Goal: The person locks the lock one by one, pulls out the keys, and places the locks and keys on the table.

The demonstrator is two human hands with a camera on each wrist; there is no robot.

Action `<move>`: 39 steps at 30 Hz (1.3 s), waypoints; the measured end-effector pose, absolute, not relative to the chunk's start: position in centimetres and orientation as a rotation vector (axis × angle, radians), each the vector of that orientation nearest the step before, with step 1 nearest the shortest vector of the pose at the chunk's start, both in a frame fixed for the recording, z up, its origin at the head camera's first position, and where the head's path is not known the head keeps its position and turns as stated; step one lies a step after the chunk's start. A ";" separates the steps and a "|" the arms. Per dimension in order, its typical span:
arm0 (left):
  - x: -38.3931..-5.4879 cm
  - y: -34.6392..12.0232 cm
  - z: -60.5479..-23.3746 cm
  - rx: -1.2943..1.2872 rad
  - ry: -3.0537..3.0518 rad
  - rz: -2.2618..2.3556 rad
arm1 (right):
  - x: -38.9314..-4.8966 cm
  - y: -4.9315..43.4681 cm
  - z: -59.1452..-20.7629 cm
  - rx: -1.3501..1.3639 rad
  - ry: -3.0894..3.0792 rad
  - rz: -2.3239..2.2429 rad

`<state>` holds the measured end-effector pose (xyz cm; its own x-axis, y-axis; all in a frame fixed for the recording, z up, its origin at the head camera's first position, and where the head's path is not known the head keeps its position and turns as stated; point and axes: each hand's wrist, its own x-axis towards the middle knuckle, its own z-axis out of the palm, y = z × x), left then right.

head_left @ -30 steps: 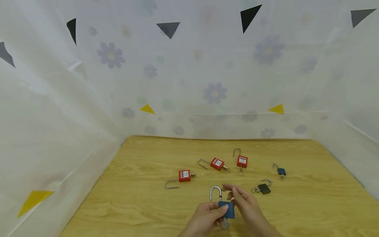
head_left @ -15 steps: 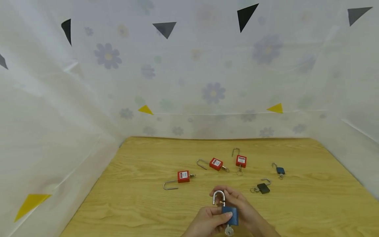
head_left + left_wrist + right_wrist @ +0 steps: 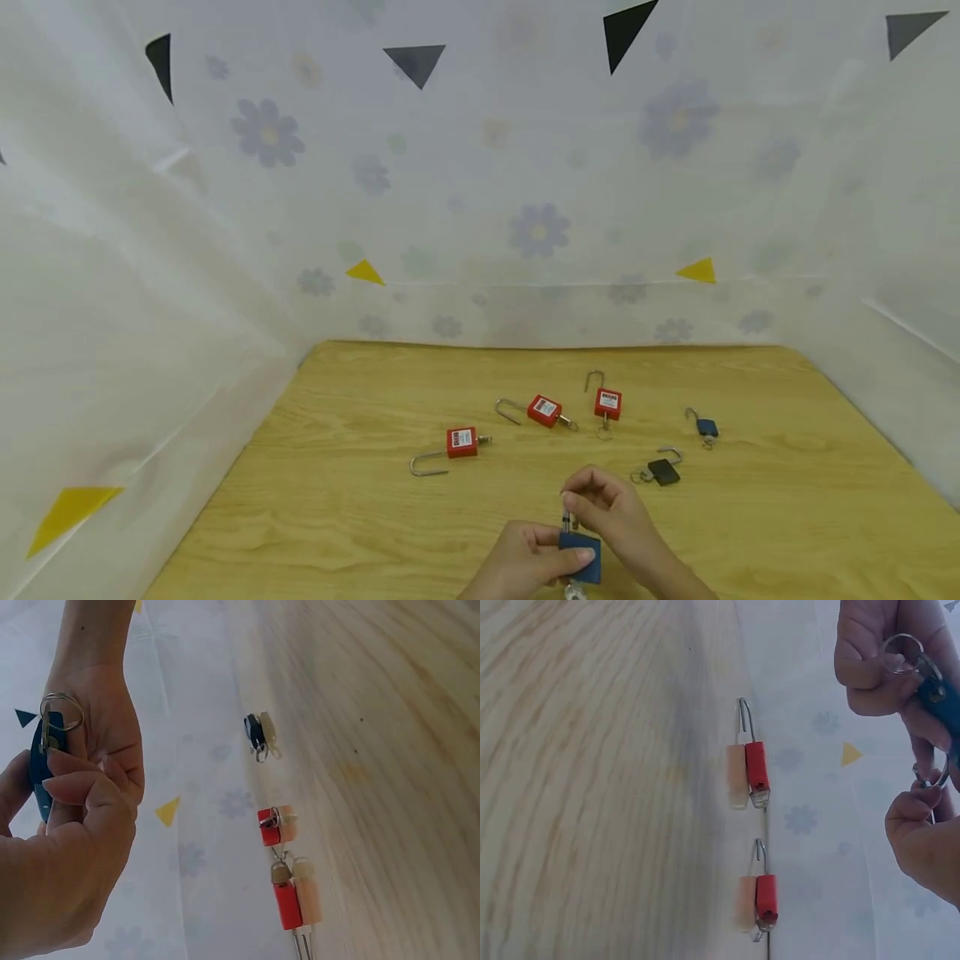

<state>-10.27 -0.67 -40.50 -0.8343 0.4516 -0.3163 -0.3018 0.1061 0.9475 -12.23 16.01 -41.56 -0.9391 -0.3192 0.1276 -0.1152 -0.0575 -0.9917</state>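
My left hand grips the body of a blue padlock, thumb across its front face. The padlock is upright, with its silver shackle raised and seen nearly edge-on. At the shackle's top, my right hand pinches it between thumb and fingers, which hide the bend. A key sticks out of the padlock's underside. In the left wrist view a key ring hangs at the blue padlock, beside the curled fingers of my left hand. The right wrist view shows my right hand at the shackle.
Three red padlocks, a left one, a middle one and a right one, lie unlocked with keys in. Right of them are a black padlock and a small blue padlock. White sheeting surrounds the wooden table.
My right hand has gone from beside and behind the shackle to pinching its top. The shackle has turned from facing the head view to nearly edge-on. The left hand keeps its grip.
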 end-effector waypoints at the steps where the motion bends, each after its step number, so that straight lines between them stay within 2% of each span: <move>1: -10.2 -0.7 -40.4 0.153 1.850 1.790 | -12.2 16.0 -41.4 -0.506 2.109 -2.119; 11: -9.9 -0.1 -40.5 0.159 1.899 1.935 | -11.5 16.0 -39.4 -0.742 2.433 -2.020; 22: -9.4 0.0 -40.3 0.144 1.899 2.019 | -10.9 15.6 -38.4 -0.751 2.545 -1.962; 33: -9.4 -0.3 -40.7 0.147 1.823 2.099 | -10.6 15.0 -38.8 -0.889 2.594 -2.011; 39: -9.4 -0.4 -40.8 0.175 1.806 2.120 | -10.4 14.7 -39.2 -0.857 2.568 -2.028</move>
<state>-9.40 -0.36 -40.81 -0.9314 0.3400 -0.1303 -0.1826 -0.1263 0.9750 -10.43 14.71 -39.19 -0.8447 -0.2363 0.4802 -0.5219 0.1651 -0.8369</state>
